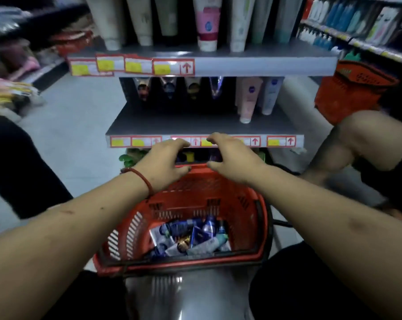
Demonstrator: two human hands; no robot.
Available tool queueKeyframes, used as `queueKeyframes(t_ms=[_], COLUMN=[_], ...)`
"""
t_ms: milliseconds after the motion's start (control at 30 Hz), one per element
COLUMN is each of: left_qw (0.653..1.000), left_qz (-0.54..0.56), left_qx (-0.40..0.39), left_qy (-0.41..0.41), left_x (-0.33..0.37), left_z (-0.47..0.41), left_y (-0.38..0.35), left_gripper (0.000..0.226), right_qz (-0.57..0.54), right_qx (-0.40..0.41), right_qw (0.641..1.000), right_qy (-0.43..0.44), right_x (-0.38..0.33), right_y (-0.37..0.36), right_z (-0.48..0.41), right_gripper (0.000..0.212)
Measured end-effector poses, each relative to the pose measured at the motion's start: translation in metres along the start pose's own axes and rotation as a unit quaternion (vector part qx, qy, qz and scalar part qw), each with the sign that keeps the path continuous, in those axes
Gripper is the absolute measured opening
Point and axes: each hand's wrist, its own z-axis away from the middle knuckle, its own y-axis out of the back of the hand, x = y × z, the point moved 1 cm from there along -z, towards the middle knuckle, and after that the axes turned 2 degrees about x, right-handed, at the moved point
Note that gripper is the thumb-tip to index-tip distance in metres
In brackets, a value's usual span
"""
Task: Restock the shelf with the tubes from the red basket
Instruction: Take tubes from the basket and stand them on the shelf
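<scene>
Outstretched left hand (165, 163), right hand (233, 157), fingers (215, 137) curled

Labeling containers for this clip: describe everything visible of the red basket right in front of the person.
The red basket is plastic-looking, with slotted walls and a thick rim; a dark handle seems folded along the rim. It sits low, close to the person, in front of the shelf. A loose pile of tubes covers its bottom. The left hand and right hand are at its far rim; contact is unclear.
</scene>
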Motion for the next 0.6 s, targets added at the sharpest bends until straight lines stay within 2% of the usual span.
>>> queueKeyframes(t_ms=[300, 600], left_qw=[0.973, 0.909], left_qz=[-0.042, -0.023], left_qx=[-0.188, -0.366], left_qy=[0.126, 0.198], left_x=[-0.086, -0.145], left_z=[0.099, 0.092], left_y=[-0.117, -0.162], left_gripper=[0.065, 0.063], right_qz=[0.009, 0.051], right_qx=[-0.211, -0.342], right_qw=[0.976, 0.938], right_qy=[-0.043, -0.037], right_x=[0.009, 0.036], right_y=[-0.131, -0.2], right_z=[0.055, 0.046], right_gripper=[0.071, 0.062])
